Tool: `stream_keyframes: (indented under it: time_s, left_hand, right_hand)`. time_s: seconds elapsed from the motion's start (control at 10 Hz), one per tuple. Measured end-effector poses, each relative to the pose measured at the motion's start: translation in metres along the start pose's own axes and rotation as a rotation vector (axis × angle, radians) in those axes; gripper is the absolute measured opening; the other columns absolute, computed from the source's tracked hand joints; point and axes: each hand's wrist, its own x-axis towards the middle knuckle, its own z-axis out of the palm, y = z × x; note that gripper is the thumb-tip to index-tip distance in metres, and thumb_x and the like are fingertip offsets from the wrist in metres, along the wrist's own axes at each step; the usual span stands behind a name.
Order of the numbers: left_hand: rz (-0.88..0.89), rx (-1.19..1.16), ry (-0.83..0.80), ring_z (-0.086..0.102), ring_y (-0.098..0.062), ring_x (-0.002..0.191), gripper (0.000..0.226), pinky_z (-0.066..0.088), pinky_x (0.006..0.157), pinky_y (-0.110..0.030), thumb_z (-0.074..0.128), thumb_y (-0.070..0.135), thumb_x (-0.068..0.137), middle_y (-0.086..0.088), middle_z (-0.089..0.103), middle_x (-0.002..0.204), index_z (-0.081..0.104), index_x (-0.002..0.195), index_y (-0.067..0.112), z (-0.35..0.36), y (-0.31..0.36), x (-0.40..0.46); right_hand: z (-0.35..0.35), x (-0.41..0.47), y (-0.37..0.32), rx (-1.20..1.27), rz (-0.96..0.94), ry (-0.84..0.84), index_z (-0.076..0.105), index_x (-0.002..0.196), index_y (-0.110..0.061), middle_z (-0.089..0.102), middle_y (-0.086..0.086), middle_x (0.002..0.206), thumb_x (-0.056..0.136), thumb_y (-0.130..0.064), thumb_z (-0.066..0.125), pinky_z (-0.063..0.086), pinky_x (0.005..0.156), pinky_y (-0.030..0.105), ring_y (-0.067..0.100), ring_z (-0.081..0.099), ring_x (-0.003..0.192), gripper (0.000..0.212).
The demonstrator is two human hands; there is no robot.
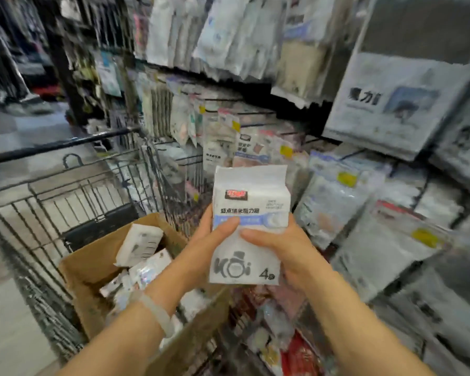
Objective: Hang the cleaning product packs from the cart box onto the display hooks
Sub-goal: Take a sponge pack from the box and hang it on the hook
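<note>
A white cleaning product pack (251, 196) with a red logo and black print is held upright in front of the display. My left hand (209, 240) grips its left side, thumb across the front. On the right side, my right hand (285, 251) grips it the same way. Below and to the left, a brown cardboard box (92, 264) sits in the wire cart (52, 202) and holds several more white packs (140, 244). Display hooks (244, 114) with yellow price tags carry hanging packs straight ahead.
Rows of bagged goods hang on the rack ahead and to the right, with large grey packs (396, 104) at upper right. Red packs (299, 354) hang low near my right forearm. The shop aisle floor (24, 126) opens to the left beyond the cart.
</note>
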Motion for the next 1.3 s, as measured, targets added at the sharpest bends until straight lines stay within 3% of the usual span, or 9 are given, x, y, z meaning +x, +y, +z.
stream_keyframes:
  time_s: [0.1, 0.3, 0.5, 0.7, 0.8, 0.9, 1.0, 1.2, 1.3]
  left_hand:
    - [0.052, 0.024, -0.135, 0.071, -0.027, 0.096, 0.063, 0.059, 0.071, -0.037, 0.07, 0.037, 0.08, -0.008, 0.067, 0.121, 0.044, 0.137, 0.029, 0.076, 0.004, -0.045]
    - [0.087, 0.132, -0.526, 0.065, -0.031, 0.109, 0.086, 0.052, 0.092, -0.05, 0.073, 0.056, 0.064, -0.008, 0.065, 0.125, 0.044, 0.139, 0.024, 0.25, 0.001, -0.154]
    - [0.123, 0.123, -0.811, 0.065, -0.029, 0.11, 0.077, 0.049, 0.096, -0.053, 0.072, 0.05, 0.065, -0.006, 0.066, 0.124, 0.048, 0.134, 0.028, 0.407, 0.004, -0.248]
    - [0.264, 0.144, -1.053, 0.051, -0.024, 0.128, 0.093, 0.04, 0.105, -0.05, 0.073, 0.076, 0.053, 0.003, 0.055, 0.138, 0.044, 0.134, 0.041, 0.535, 0.024, -0.311]
    - [0.304, 0.131, -1.088, 0.042, -0.025, 0.135, 0.104, 0.034, 0.11, -0.052, 0.073, 0.077, 0.051, 0.002, 0.046, 0.145, 0.036, 0.141, 0.04, 0.596, 0.036, -0.326]
    - [0.269, 0.126, -1.164, 0.052, -0.027, 0.126, 0.096, 0.04, 0.105, -0.052, 0.075, 0.072, 0.055, -0.002, 0.054, 0.139, 0.04, 0.137, 0.037, 0.625, 0.047, -0.328]
    - [0.229, 0.034, -1.262, 0.068, -0.03, 0.102, 0.066, 0.054, 0.09, -0.049, 0.074, 0.053, 0.07, -0.008, 0.069, 0.117, 0.05, 0.128, 0.031, 0.654, 0.071, -0.335]
    - [0.335, 0.018, -1.212, 0.069, -0.035, 0.1, 0.078, 0.053, 0.09, -0.053, 0.078, 0.049, 0.062, -0.014, 0.07, 0.113, 0.052, 0.128, 0.019, 0.7, 0.126, -0.303]
    - [0.341, 0.002, -1.183, 0.07, -0.036, 0.094, 0.064, 0.055, 0.084, -0.051, 0.078, 0.041, 0.068, -0.016, 0.072, 0.106, 0.057, 0.124, 0.016, 0.711, 0.15, -0.287]
  right_hand:
    - [-0.031, -0.089, -0.033, -0.025, -0.12, 0.11, 0.066, 0.109, -0.008, 0.075, 0.011, 0.1, 0.064, 0.005, 0.075, 0.058, 0.066, 0.031, 0.026, 0.073, 0.087, 0.048]
    - [-0.102, -0.3, -0.1, -0.11, -0.257, 0.4, 0.064, 0.116, -0.006, 0.072, 0.015, 0.108, 0.066, -0.001, 0.075, 0.059, 0.075, 0.038, 0.032, 0.07, 0.097, 0.051]
    - [-0.147, -0.481, -0.169, -0.219, -0.359, 0.66, 0.065, 0.116, -0.012, 0.072, 0.013, 0.109, 0.067, -0.003, 0.071, 0.054, 0.088, 0.05, 0.032, 0.069, 0.1, 0.049]
    - [-0.176, -0.607, -0.231, -0.214, -0.489, 0.819, 0.066, 0.115, -0.008, 0.071, 0.019, 0.109, 0.067, -0.003, 0.072, 0.056, 0.084, 0.046, 0.036, 0.068, 0.099, 0.048]
    - [-0.187, -0.641, -0.256, -0.26, -0.525, 0.867, 0.069, 0.11, -0.011, 0.071, 0.018, 0.108, 0.069, -0.004, 0.071, 0.058, 0.081, 0.043, 0.035, 0.069, 0.098, 0.041]
    - [-0.201, -0.66, -0.281, -0.311, -0.525, 0.918, 0.068, 0.111, -0.012, 0.073, 0.015, 0.105, 0.069, -0.01, 0.071, 0.059, 0.075, 0.039, 0.032, 0.071, 0.094, 0.043]
    - [-0.218, -0.663, -0.311, -0.37, -0.523, 0.927, 0.069, 0.111, -0.014, 0.073, 0.014, 0.105, 0.072, -0.012, 0.072, 0.059, 0.079, 0.041, 0.032, 0.071, 0.095, 0.039]
    - [-0.254, -0.638, -0.375, -0.486, -0.571, 0.921, 0.07, 0.106, -0.014, 0.074, 0.013, 0.101, 0.068, -0.015, 0.078, 0.058, 0.079, 0.04, 0.029, 0.072, 0.092, 0.038]
    - [-0.274, -0.627, -0.396, -0.546, -0.586, 0.868, 0.065, 0.115, -0.02, 0.074, 0.006, 0.106, 0.073, -0.027, 0.067, 0.057, 0.085, 0.039, 0.024, 0.071, 0.096, 0.043]
